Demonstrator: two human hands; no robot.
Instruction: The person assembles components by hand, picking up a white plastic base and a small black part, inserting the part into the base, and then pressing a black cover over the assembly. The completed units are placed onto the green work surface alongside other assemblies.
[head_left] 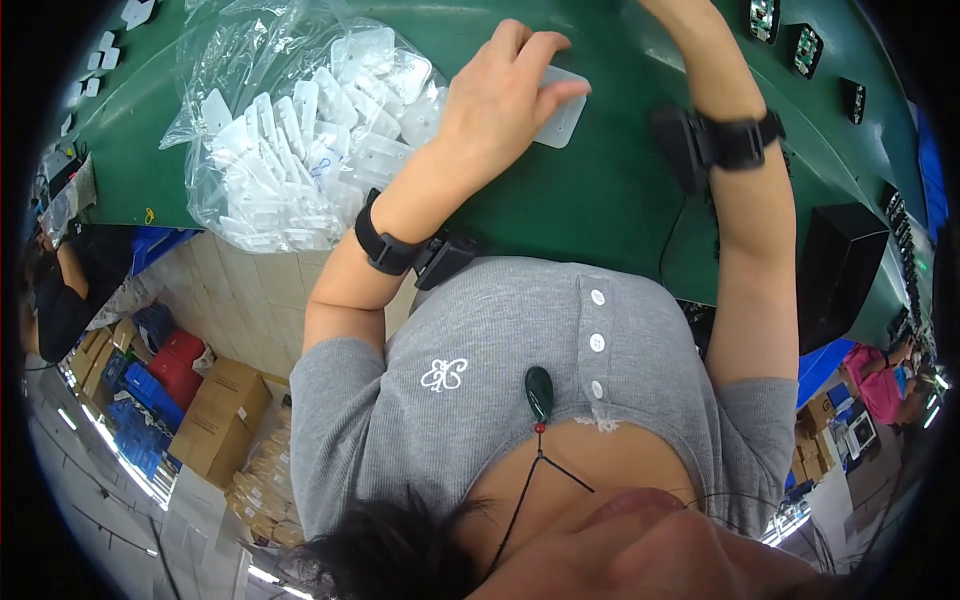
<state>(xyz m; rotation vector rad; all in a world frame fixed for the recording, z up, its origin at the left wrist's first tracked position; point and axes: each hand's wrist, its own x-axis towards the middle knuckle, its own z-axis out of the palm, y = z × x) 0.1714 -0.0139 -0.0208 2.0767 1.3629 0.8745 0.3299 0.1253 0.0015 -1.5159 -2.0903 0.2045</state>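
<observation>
My left hand (505, 100) is over the green table, its thumb and forefinger apart. Beneath the thumb is a flat, translucent white plastic plate (566, 122) with rounded corners, partly hidden by the hand. Whether the thumb touches it I cannot tell. Left of the hand a clear plastic bag (205, 175) lies open, heaped with many similar white plastic plates (290, 140). My right forearm (750, 220) reaches away across the table, and the right hand is cut off by the upper edge of the view. A black strapped device is on each wrist.
Several small dark modules with circuit boards (806, 50) stand at the far right. A black box (842, 270) sits near the right table edge. At the far left are more small white pieces (103, 55). Cardboard boxes (222, 420) stand on the floor, and other people sit on both sides.
</observation>
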